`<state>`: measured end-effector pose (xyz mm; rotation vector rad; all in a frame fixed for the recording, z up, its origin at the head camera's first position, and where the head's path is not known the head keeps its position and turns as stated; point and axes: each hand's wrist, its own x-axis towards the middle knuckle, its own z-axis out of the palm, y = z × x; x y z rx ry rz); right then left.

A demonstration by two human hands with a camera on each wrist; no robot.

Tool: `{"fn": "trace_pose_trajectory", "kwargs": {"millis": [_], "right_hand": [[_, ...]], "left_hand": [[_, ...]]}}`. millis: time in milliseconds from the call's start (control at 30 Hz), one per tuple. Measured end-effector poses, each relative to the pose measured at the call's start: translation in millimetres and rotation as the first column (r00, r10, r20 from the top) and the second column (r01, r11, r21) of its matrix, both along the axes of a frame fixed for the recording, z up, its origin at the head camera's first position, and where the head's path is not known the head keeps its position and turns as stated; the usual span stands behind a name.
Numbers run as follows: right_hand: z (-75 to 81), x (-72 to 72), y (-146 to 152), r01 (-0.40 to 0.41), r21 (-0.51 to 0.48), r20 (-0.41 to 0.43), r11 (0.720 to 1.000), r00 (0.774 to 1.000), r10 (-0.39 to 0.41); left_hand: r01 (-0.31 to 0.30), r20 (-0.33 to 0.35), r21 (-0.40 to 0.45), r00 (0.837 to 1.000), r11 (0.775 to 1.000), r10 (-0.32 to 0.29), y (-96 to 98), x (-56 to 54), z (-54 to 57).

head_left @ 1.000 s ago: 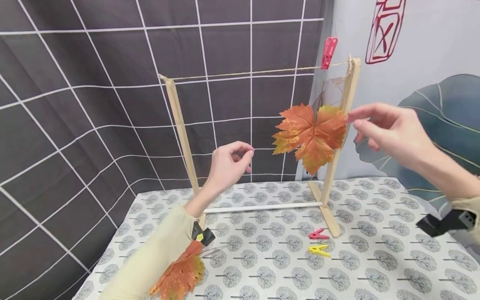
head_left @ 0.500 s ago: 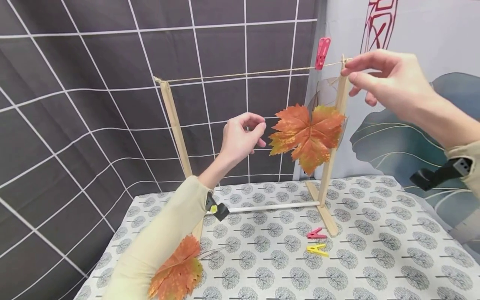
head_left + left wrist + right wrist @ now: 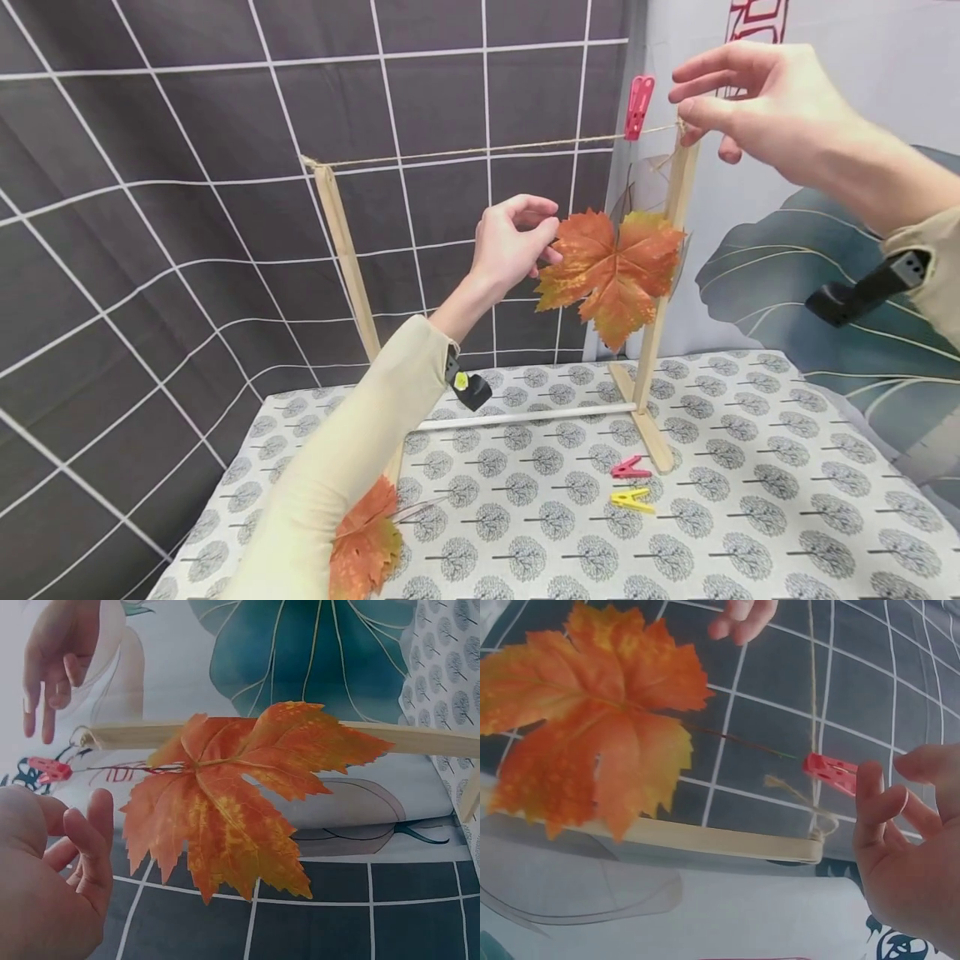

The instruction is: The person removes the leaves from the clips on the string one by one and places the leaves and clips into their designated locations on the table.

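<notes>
An orange artificial leaf (image 3: 611, 271) hangs by its thin stem from a pink clothespin (image 3: 639, 107), which clips onto a twine line (image 3: 450, 154). My left hand (image 3: 513, 242) is raised beside the leaf's left edge, fingers loosely bent and holding nothing. In the left wrist view a gap shows between that hand (image 3: 60, 862) and the leaf (image 3: 232, 795). My right hand (image 3: 765, 108) hovers near the top of the right post, also holding nothing. In the right wrist view its fingers lie close to the clothespin (image 3: 831, 772); the head view shows them apart from it.
Two wooden posts (image 3: 347, 258) carry the twine, with a white rod (image 3: 525, 417) joining them low down. A pink clothespin (image 3: 630, 468) and a yellow clothespin (image 3: 632, 500) lie on the tree-print cloth (image 3: 735, 533). More orange leaves (image 3: 367, 542) lie at the front left, partly behind my sleeve.
My right hand has risen from beside the leaf to the post top. My left hand has moved up and right towards the leaf. The leaf stays hanging.
</notes>
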<state>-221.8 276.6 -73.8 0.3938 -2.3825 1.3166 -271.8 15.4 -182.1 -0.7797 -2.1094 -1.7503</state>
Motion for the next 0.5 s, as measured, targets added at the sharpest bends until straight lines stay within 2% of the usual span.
{"fn": "trace_pose_trajectory", "kwargs": {"millis": [133, 267, 500], "right_hand": [[7.8, -4.4, 0, -0.002, 0.012, 0.011, 1.000, 1.000, 0.002], [13.1, -8.8, 1, -0.001, 0.032, 0.030, 0.999, 1.000, 0.000], [21.8, -18.1, -1, -0.011, 0.006, 0.071, 1.000, 0.997, 0.010]], "left_hand": [[0.010, 0.007, 0.023, 1.000, 1.000, -0.010, 6.8, -2.9, 4.2], [0.004, -0.001, 0.007, 1.000, 1.000, -0.004, 15.2, -3.9, 6.3], [-0.006, 0.007, -0.006, 1.000, 1.000, 0.006, 32.2, -3.7, 9.5]]}}
